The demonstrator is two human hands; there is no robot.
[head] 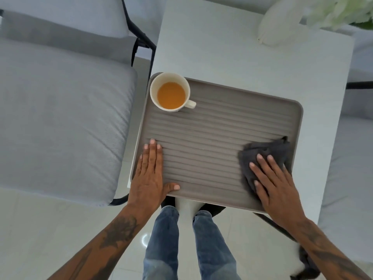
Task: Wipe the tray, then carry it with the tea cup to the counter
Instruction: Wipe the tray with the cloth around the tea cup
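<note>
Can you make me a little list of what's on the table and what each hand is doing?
table: white
tray: grey, ridged, on the table
cup: white, orange-brown drink inside, far left corner of the tray
cloth: dark grey, near right part of the tray
left hand: flat on the tray's near left edge
right hand: pressing flat on the cloth
flowers: white, far right corner of the table

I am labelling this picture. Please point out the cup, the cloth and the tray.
cup (170, 77): head view, far inner wall.
cloth (270, 147): head view, bare part beyond the fingers.
tray (201, 142): head view, bare ribbed floor.
</note>
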